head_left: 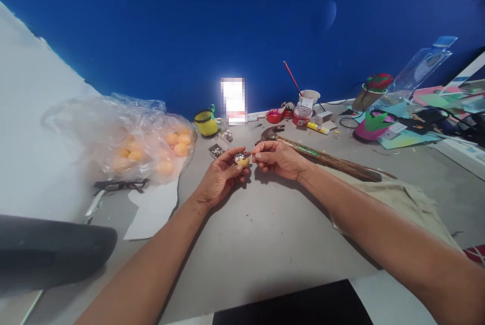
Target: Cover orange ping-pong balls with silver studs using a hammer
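Observation:
My left hand (223, 177) is closed around an orange ping-pong ball (243, 162), thumb in front and fingers behind and below. Shiny silver pieces cover the ball's upper part; its lower front is bare orange. Just to the right, my right hand (279, 159) is in a pinch, fingertips close to the ball's side. Whatever sits in that pinch is too small to make out. Behind my left fingers are a small open box (216, 151) of silver pieces and another small box (226, 136) with similar shiny bits. A claw hammer (322, 157) with a wooden handle lies beyond my right hand.
At left, a clear plastic bag (151, 128) holds several orange balls, with black glasses (121, 185) before it. A yellow pouch (206, 123), paper cup (308, 97) and glue stick (317, 128) line the back. Beige cloth (401, 209) lies under my right forearm.

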A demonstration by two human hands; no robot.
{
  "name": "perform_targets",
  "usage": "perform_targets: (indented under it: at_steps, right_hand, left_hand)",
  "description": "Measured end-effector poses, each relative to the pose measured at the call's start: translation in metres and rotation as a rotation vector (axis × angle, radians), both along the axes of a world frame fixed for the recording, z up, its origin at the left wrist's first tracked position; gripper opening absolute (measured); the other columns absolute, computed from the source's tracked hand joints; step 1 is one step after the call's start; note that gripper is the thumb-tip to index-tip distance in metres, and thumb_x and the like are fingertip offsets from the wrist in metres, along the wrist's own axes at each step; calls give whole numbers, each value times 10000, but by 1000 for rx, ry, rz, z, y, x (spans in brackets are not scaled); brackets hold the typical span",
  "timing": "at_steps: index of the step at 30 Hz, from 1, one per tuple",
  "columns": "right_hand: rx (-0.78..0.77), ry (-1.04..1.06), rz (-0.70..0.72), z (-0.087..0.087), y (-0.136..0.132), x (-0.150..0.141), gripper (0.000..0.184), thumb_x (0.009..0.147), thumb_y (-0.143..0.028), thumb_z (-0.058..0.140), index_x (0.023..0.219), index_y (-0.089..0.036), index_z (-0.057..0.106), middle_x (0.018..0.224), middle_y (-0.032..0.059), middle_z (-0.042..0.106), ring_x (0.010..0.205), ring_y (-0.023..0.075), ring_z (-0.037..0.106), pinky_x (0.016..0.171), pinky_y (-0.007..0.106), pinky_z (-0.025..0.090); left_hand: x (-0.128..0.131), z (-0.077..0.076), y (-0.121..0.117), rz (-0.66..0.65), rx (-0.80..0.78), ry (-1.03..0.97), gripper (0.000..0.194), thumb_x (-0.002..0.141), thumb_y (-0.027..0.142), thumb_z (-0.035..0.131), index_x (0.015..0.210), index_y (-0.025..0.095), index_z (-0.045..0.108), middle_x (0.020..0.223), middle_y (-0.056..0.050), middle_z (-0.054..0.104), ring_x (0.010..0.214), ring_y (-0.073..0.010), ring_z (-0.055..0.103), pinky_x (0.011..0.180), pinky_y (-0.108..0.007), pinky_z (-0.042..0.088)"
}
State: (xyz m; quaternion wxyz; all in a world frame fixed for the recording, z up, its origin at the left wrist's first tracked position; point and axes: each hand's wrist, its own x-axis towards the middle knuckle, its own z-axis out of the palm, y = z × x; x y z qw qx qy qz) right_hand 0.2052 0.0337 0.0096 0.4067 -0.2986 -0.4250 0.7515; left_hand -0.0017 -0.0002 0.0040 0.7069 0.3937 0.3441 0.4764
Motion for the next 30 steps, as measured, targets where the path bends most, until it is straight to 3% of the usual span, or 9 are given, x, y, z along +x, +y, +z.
perform_targets:
  at_steps: [5, 10, 16, 22, 30]
  right_hand:
    - [-34, 21, -7, 0, 2, 3, 355, 597, -322, 989, 763, -165, 717, 704, -3, 701, 553, 64, 551, 530, 198, 465]
    - [-48, 26, -26, -1, 5, 5, 375, 596, -307, 986, 828, -168, 725, 697, -10, 692, 568, 69, 555, 543, 204, 472]
    - [-42, 21, -35, 0, 5, 4, 377, 583, -320, 990, 796, -172, 716, 713, -1, 702, 560, 71, 547, 525, 209, 463]
    - [-20, 21, -40, -1, 5, 4, 377, 566, -321, 999, 745, -171, 703, 694, -12, 687, 550, 66, 535, 519, 205, 451]
    - [-24, 22, -16, -3, 6, 4, 411, 566, -352, 1003, 772, -168, 699, 734, 1, 695, 577, 73, 541, 522, 206, 442]
  left_hand:
    - [-2, 3, 0, -10, -85, -100, 491, 721, 127, 866, 1186, 201, 728, 974, -58, 725, 763, -155, 679, 639, -258, 535]
    - [-4, 5, 1, -34, -141, -145, 427, 793, 174, 797, 1211, 192, 709, 1182, -135, 739, 803, -169, 681, 683, -288, 560]
    - [-6, 1, 3, -10, -166, -209, 335, 823, 243, 783, 1148, 178, 730, 976, -89, 718, 688, -135, 585, 614, -270, 519]
    - [-6, 0, 4, -9, -172, -214, 288, 825, 238, 799, 1096, 162, 740, 1134, -129, 739, 756, -147, 630, 656, -270, 542]
    - [-2, -1, 2, 49, -78, -103, 470, 698, 123, 897, 1132, 200, 735, 1042, -69, 746, 789, -150, 681, 679, -260, 521]
